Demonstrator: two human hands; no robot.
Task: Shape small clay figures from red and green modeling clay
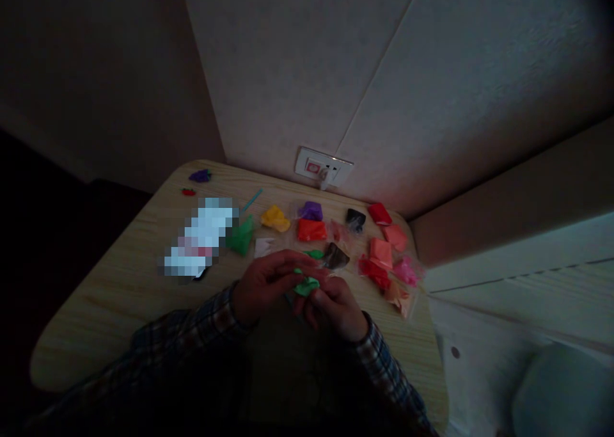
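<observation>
Light green modelling clay (307,287) sits between my two hands above the table's near middle. My right hand (341,306) pinches it between thumb and fingers. My left hand (263,286) reaches in from the other side, fingers closed near the clay, with a small green bit at its fingertips. Just beyond the fingers lie a darker green piece (314,254) and a packet of dark brown clay (336,256). A whitish packet (263,247) is close behind my left hand. The dim light hides finer detail of the fingertips.
Bagged clay packets spread across the table: green (241,235), yellow (275,218), purple (311,210), orange-red (311,230), black (355,219) and salmon (381,253). A blurred-out screen (201,235) lies left, near purple (200,175) and red (188,192) figures. A wall socket (323,166) is behind.
</observation>
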